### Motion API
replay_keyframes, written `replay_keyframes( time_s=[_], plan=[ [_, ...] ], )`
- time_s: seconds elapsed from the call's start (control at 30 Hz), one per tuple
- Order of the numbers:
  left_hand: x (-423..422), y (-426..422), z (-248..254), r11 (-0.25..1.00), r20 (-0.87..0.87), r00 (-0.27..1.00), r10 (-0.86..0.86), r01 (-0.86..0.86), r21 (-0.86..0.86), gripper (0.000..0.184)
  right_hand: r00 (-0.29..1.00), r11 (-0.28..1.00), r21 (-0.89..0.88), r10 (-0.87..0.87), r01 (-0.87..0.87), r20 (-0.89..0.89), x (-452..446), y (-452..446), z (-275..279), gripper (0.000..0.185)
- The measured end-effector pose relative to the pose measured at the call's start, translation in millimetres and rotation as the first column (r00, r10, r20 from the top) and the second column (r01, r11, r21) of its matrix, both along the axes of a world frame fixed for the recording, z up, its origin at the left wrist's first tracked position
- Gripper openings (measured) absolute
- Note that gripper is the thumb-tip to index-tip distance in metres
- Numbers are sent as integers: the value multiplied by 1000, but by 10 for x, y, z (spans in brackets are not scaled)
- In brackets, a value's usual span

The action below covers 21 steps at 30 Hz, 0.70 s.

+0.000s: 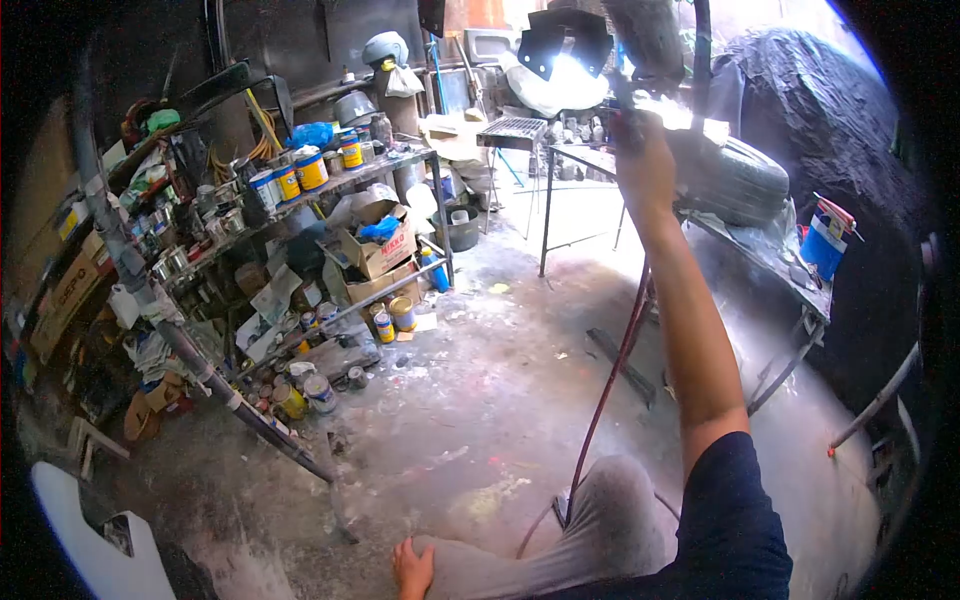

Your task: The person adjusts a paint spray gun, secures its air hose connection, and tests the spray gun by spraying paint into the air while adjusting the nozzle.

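Observation:
My right arm is raised high, and my right hand [645, 165] is closed around what looks like a spray gun [650, 45], dark and partly lost in the glare. A dark red hose [612, 380] hangs below that hand and runs down to the floor beside my knee. Just left of the gun, a dark part with angled ends [565, 42] hangs against bright light. My left hand [412, 568] lies on my leg in grey trousers [560, 560], its fingers stretched out and nothing in them.
At left, a cluttered bench [400, 160] carries paint cans [311, 168], with cardboard boxes [380, 245] below. A slanted metal pole [215, 380] stands in front. To the right, a table [800, 290] bears a large grey rounded part [735, 180] and a blue container [823, 245].

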<state>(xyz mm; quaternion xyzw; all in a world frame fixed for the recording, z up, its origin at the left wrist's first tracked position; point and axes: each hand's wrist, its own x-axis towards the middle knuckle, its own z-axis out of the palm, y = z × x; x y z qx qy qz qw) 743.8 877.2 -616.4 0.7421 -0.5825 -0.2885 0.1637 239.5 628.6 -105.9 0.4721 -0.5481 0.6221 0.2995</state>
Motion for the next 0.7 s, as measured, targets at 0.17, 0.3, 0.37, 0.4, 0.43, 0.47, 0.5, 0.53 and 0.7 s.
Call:
replay_keyframes(
  time_s=[0.17,0.3,0.37,0.4,0.43,0.47,0.5,0.53,0.7],
  plan=[
    [-93,-89,-83,997,48,997,-59,56,55,71,992,989,69,129,-128,-12,-4,0,201,36],
    [-153,-110,-45,995,-19,997,-79,80,56,72,995,996,27,86,-85,-42,21,99,371,39],
    [-191,-128,-84,995,-33,995,-96,97,34,72,997,999,-51,8,-12,-81,-7,100,390,39],
    [-223,-125,-81,994,-17,994,-107,107,33,72,998,999,-26,43,-44,-38,7,138,397,42],
    [-259,-123,-75,993,1,993,-117,117,32,72,997,997,-3,77,-77,7,16,182,393,44],
    [-292,-116,-62,992,20,992,-127,126,31,73,992,994,19,110,-111,55,22,225,377,46],
    [-333,-109,-29,989,33,989,-146,145,22,73,973,978,-33,210,-207,95,50,252,359,41],
    [-377,-102,18,986,47,985,-165,164,15,74,942,950,-88,308,-298,132,82,268,337,35],
    [-441,-108,111,987,35,987,-158,158,25,77,728,786,-186,617,-590,299,8,338,268,30]
  ],
)
